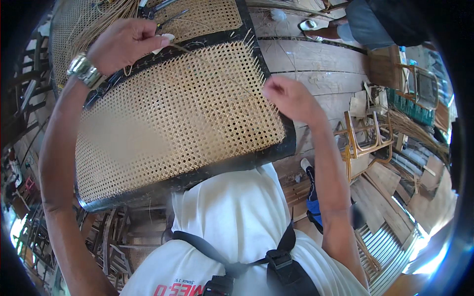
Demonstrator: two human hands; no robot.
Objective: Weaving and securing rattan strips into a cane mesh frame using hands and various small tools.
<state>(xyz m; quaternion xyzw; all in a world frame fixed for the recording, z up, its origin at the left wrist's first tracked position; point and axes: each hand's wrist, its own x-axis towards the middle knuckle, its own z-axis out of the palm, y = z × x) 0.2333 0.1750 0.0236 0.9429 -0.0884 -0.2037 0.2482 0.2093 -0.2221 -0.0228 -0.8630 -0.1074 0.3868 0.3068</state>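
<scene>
A woven cane panel in a black frame lies in front of me, with loose strand ends sticking up along its right side. A thin cane strand stretches over the weave between my hands. At the panel's far left edge, my left hand is closed in a pinch on this strand; something white is at its thumb and fingertips. My right hand is closed near the right edge, its fingertips pinched at the strand's other end. A pointed tool rests beyond my left hand.
A bundle of loose cane strips lies on the far part of the panel. Wooden chair frames and plywood pieces stand to the right. Another person's foot is on the plank floor at the far right.
</scene>
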